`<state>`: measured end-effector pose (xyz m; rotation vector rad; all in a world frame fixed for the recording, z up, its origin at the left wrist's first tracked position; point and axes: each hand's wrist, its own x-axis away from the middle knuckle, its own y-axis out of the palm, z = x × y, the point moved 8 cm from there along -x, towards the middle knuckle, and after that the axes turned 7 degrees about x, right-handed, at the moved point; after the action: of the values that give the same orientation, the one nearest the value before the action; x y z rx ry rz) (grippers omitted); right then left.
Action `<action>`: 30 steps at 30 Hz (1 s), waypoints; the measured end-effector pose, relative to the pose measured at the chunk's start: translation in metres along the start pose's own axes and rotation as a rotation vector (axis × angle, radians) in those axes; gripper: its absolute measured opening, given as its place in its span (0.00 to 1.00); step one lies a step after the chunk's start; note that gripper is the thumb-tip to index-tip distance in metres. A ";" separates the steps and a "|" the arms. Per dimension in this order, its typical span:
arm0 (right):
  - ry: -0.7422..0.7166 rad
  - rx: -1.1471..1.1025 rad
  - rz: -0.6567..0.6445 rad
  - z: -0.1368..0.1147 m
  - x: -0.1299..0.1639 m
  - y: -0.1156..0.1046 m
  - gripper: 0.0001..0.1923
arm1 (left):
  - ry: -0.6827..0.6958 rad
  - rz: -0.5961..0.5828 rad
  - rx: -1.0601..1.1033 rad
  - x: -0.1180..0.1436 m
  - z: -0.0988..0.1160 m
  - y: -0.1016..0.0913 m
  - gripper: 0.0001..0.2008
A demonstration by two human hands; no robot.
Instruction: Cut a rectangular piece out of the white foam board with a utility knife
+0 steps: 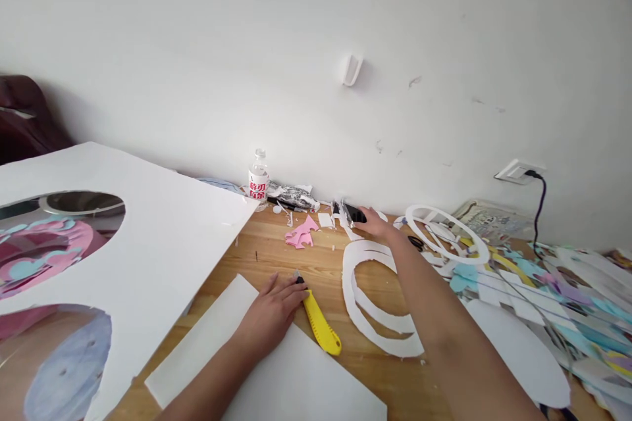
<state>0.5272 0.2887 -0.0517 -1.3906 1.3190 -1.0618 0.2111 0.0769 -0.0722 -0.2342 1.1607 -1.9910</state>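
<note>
My left hand (274,312) lies flat, fingers stretched out, on a white foam board (306,381) at the bottom centre. Its fingertips reach the blade end of a yellow utility knife (320,323), which rests across the board's edge and the table. Further off, by the wall, my right hand (376,223) is closed around the near end of a black phone (354,213). Part of that grip is hidden by the hand itself. Below my right forearm lie white curved cutout strips (351,289). Pink scraps (302,234) sit to the left of the phone.
A large white board with oval holes (162,237) covers the left side. A plastic bottle (258,177) stands near the wall. On the right are a white ring (481,251), a white oval sheet (518,348) and many coloured scraps. A black cord (542,204) hangs from a wall socket.
</note>
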 end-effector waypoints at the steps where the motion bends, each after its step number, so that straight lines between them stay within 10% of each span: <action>1: -0.004 0.010 -0.022 0.008 -0.007 0.005 0.20 | -0.013 0.013 0.008 0.000 -0.001 -0.001 0.19; 17: 0.163 0.107 -0.032 0.082 0.009 0.019 0.23 | -0.060 0.025 0.045 -0.003 -0.007 0.000 0.19; 30: 0.196 0.145 -0.081 0.028 0.012 -0.008 0.18 | -0.057 0.033 0.045 -0.003 -0.005 -0.003 0.20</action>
<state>0.5568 0.2781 -0.0495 -1.2656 1.3046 -1.3503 0.2089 0.0827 -0.0716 -0.2450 1.0759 -1.9668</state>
